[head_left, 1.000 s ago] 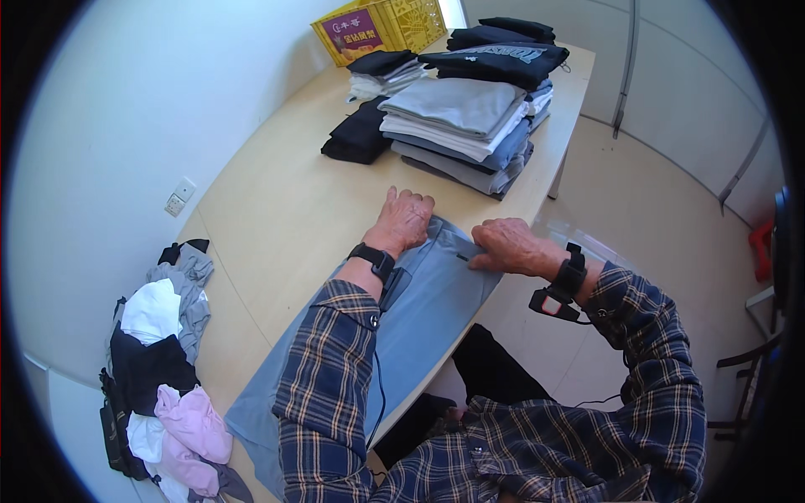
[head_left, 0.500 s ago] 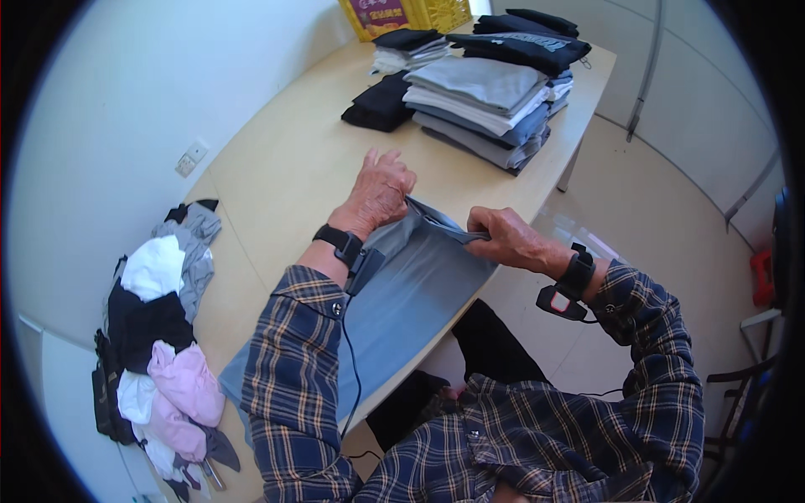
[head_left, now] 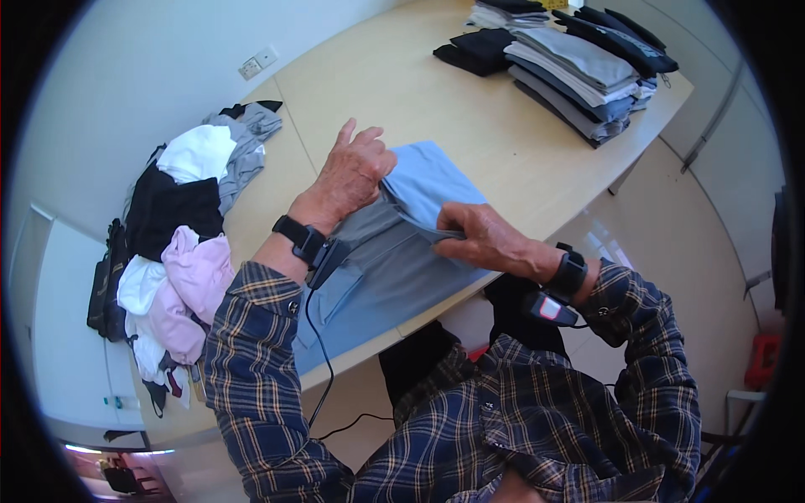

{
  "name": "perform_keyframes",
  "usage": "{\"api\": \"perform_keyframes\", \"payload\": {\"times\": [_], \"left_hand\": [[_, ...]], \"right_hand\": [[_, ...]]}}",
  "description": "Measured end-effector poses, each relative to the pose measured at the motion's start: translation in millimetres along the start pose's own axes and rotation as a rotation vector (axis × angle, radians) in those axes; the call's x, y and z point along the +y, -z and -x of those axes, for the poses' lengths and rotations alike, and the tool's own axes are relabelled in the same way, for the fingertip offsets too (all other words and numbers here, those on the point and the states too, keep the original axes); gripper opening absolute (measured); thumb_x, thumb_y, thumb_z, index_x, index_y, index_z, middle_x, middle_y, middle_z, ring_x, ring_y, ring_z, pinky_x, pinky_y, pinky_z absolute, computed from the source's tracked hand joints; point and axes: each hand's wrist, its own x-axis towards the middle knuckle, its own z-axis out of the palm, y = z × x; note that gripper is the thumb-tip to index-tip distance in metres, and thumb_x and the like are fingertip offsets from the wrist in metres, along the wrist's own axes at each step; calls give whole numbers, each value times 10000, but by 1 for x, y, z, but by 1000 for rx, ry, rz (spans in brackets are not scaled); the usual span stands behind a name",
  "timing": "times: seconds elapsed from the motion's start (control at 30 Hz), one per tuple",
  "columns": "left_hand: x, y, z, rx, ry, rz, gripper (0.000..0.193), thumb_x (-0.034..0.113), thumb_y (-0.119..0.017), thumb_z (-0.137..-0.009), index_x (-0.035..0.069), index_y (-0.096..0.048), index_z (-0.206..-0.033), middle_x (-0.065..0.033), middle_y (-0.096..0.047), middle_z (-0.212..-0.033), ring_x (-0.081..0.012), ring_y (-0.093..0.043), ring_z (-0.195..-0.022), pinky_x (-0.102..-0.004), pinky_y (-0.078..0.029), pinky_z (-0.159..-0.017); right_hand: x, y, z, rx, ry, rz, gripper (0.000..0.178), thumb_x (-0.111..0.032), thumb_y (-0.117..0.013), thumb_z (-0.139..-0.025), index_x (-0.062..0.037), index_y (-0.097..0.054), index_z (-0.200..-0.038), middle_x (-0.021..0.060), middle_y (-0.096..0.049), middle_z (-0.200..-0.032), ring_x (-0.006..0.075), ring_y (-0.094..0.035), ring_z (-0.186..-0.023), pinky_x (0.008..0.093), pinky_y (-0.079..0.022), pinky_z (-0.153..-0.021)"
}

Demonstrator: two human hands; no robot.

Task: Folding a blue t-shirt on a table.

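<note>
A grey-blue shirt [head_left: 377,289] lies partly spread along the near edge of the table, with a sleeve-like flap showing beside my left wrist. My left hand [head_left: 352,172] pinches one side of its raised edge, its other fingers stretched away from the cloth; the thumb is hidden. On the other side, my right hand [head_left: 486,239] is closed on the same edge, thumb against curled fingers. Between the two hands the cloth is lifted, and a paler blue panel slopes away beyond them. Both wrists wear black straps with small devices.
Folded clothes stand in a tall stack [head_left: 579,75] at the far right of the table [head_left: 394,84], next to a folded black garment [head_left: 474,52]. A loose heap of clothes [head_left: 180,210] lies at the left by the wall. A cable hangs from my left wrist device.
The view has shifted left and down. Both hands still grip the shirt; its raised edge has been lifted and turned, so a paler panel now shows beyond them.
</note>
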Motion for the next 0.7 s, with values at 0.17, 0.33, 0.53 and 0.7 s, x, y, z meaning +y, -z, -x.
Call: {"api": "perform_keyframes", "payload": {"times": [0.17,0.33,0.53,0.7], "left_hand": [[3,15,28,-48,80,4,146,-24,-576,-717,79,-618,-812,-105,-635,-886,-304,-550,-1168,-571,-324,-1064],[5,12,48,-45,134,33,142,-22,-582,-718,83,-617,-808,-105,-630,-900,-302,-537,-1180,-566,-317,-1069],[1,-9,82,-114,158,-49,164,-44,-587,-699,74,-575,-812,-97,-604,-945,-324,-524,-1189,-563,-310,-1066],[9,1,107,-153,305,-34,200,5,-639,-717,71,-589,-899,-110,-610,-986,-338,-512,-1194,-552,-344,-1029]], "right_hand": [[-9,-16,-7,-76,77,-6,222,-147,-692,-780,0,-566,-890,146,-609,-770,270,-592,-720,377,-468,-655],[-18,-27,-13,-159,115,70,237,-163,-694,-825,10,-570,-929,143,-646,-812,280,-615,-714,369,-477,-651],[-37,-31,-3,-356,162,-69,232,-188,-673,-875,-3,-592,-990,132,-657,-844,271,-632,-748,351,-503,-695],[-35,-8,7,-275,108,-42,202,-153,-648,-897,-14,-599,-1036,128,-665,-912,254,-647,-861,358,-512,-767]]}}
